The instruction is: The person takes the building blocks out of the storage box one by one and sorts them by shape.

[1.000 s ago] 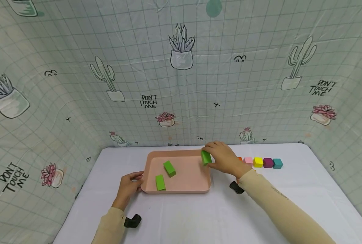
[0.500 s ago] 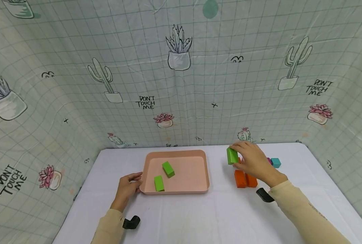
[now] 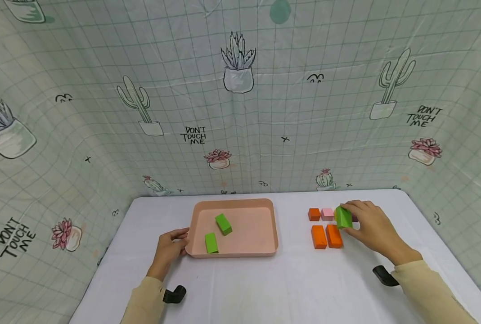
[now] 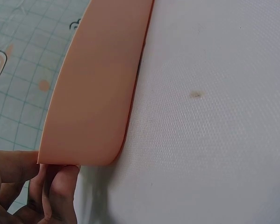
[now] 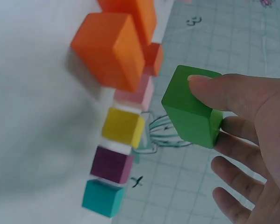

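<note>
My right hand pinches a green block between thumb and fingers, held up beside two orange blocks. The right wrist view shows the thumb pressed on one face of this green block and fingertips behind it. At the pink tray's left side, my left hand holds the rim near the front corner. Up close in the left wrist view, its thumb and curled fingers meet the tray's end wall. Inside the tray lie two green blocks, one upper and one lower.
Two long orange blocks stand side by side right of the tray. Behind them runs a row of small cubes: orange, pink, yellow, purple and teal. A patterned cloth rises behind the table.
My right hand has carried the green block out of the tray's right end, over to the right and past the orange blocks. The left hand stays at the tray.
</note>
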### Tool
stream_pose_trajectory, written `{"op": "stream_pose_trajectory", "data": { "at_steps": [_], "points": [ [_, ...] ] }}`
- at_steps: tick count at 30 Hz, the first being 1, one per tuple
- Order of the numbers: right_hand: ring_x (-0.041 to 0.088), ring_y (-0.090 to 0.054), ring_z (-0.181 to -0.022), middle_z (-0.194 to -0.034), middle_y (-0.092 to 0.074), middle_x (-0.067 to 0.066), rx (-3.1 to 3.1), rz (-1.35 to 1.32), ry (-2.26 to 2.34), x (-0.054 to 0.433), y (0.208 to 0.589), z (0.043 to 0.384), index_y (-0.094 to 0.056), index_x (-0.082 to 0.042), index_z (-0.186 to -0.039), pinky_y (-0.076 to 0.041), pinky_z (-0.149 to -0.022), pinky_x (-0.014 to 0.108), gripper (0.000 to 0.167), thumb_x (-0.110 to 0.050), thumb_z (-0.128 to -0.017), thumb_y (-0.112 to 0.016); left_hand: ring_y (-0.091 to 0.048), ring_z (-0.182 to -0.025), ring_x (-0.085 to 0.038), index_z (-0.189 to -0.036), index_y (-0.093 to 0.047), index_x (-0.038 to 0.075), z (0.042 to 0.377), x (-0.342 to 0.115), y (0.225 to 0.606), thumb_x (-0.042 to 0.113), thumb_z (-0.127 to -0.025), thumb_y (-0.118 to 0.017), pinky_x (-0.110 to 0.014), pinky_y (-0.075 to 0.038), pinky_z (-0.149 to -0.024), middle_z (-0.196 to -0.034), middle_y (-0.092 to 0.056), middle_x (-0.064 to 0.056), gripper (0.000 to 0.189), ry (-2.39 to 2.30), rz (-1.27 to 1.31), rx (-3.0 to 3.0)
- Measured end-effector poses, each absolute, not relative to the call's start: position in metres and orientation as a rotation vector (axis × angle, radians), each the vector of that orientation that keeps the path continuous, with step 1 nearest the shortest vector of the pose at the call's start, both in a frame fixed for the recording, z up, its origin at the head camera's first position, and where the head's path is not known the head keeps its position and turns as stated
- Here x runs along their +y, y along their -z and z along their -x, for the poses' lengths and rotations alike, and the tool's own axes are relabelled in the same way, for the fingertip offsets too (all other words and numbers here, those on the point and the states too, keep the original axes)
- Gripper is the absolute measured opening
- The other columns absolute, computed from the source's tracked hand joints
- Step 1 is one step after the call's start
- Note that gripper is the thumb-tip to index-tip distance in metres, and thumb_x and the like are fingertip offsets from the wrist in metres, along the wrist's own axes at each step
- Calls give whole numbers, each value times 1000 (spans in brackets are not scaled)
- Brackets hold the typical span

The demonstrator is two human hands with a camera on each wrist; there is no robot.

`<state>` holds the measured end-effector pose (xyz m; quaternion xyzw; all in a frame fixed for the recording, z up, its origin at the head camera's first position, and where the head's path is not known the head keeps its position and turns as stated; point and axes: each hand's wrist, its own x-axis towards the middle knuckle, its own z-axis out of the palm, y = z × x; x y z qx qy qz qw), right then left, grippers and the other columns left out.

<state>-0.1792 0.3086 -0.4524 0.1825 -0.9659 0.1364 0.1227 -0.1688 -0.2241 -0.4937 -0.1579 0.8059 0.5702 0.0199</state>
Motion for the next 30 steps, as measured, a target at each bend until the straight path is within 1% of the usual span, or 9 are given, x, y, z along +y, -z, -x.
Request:
{"op": "stream_pose_trajectory", "data": {
  "at_steps": [11,19,30],
  "points": [
    [51,-56,-115,-130,-64,31,-2927,-474,-409,331,473,171,-66,7,-133,-47,-98,70,68,-10,-75,-95,-61,-73,-12,-134,-66,-11,171,-224,492,-7,-99,-62,-22,-52,-57,-119,-65,-25,35,-1767,494,2497],
    [52,-57,-118,-131,-64,31,-2978,-514,-430,331,485,171,-67,6,-130,-47,-99,71,66,-12,-74,-96,-61,-73,-12,-134,-66,-11,171,-223,492,-6,-100,-63,-22,-52,-58,-120,-65,-25,35,-1755,500,2503],
    [51,-57,-116,-130,-65,31,-3020,-533,-418,327,492,171,-68,6,-129,-47,-99,72,64,-13,-74,-96,-59,-71,-12,-133,-66,-12,170,-224,495,-7,-99,-62,-22,-51,-56,-116,-65,-23,34,-1767,507,2499]
  ]
}}
